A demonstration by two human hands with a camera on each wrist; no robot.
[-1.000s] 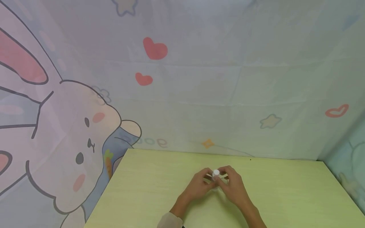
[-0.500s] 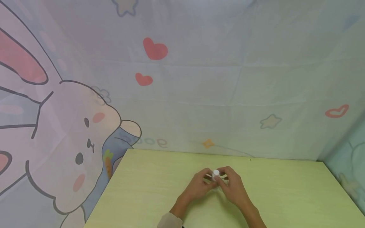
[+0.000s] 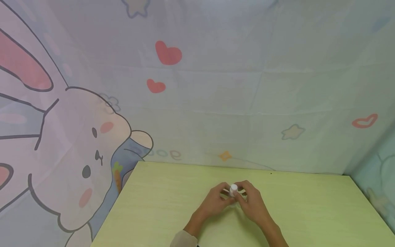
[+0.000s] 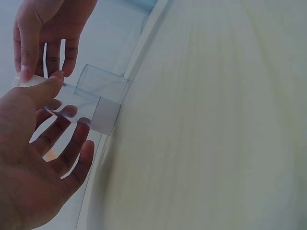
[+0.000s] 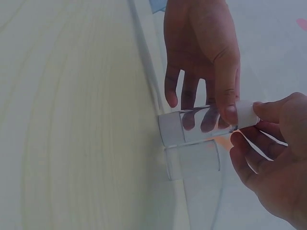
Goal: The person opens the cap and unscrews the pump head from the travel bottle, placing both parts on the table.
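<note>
Left hand (image 3: 214, 202) grips the bottle (image 5: 194, 133), right hand (image 3: 253, 204) pinches its white cap (image 5: 247, 114). Bottle's upright on the table (image 3: 308, 209), 5 o'clock in head view; clear cup (image 5: 194, 162) just beside it, at its 6 o'clock in right wrist view, unheld. Status: cap looks seated, can't tell tight or loose. My read: mid-job, cap work left to finish, both hands yet to let go.
</note>
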